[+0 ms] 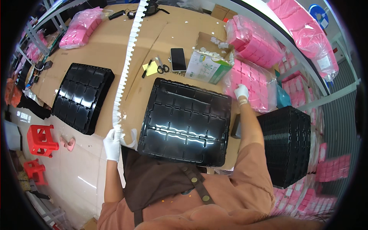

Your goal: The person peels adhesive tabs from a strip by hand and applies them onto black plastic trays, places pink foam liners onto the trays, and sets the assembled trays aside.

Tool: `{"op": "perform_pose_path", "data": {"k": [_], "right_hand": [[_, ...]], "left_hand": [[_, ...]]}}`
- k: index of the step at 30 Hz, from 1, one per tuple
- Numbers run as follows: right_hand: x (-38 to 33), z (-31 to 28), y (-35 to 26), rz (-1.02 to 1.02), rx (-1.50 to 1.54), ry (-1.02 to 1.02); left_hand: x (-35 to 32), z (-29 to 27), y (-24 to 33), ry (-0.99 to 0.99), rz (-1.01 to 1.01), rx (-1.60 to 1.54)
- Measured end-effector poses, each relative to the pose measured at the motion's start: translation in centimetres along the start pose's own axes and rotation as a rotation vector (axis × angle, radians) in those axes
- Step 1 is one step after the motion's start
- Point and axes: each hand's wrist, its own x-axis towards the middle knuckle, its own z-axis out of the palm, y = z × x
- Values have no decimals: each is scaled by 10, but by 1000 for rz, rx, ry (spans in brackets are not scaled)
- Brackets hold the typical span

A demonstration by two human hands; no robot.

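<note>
My left hand (112,145), in a white glove, is closed at the lower end of a long white notched strip (128,53). The strip runs up and away across the cardboard-covered table. My right hand (241,92), also gloved, reaches out to a clear bag of pink blocks (255,82). Its fingers are curled in against the bag, and what they hold, if anything, is hidden. Directly before me lies a black plastic tray (186,122) with a grid of shallow panels. A curled white scrap (133,140) lies beside its left edge.
A second black tray (82,97) lies to the left. Scissors (162,66), a pen (147,69), yellow paper, a phone (178,59) and a carton of white scraps (210,63) sit beyond. Stacked black trays (285,145) stand right. Red stools (42,140) are on the floor.
</note>
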Motion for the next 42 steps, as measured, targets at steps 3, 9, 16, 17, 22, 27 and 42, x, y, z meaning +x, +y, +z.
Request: {"op": "perform_pose_path", "data": {"k": [3,9,16,17,22,27,42], "right_hand": [[-16,-18,-14,52,-60,-15],[8,-4,30,163,166,299],[-35,-73,-13,16,1382,193],[-67,-90,-37,-76,1313,129],[-215,-121,-157,-569,445,-187],[-283,-94,-173,-754,526,-242],[-275,-104,-53,-9,436,-331]], "left_hand": [[15,12,17,-17,136,122],[24,-45,56,90,43,-318],[26,2,60,-68,137,898],[20,12,71,11,363,771],[-28,95,107,-897,-263,-695],[-14,130,99,-883,-478,-649],[-4,106,124,-506,225,-12]]}}
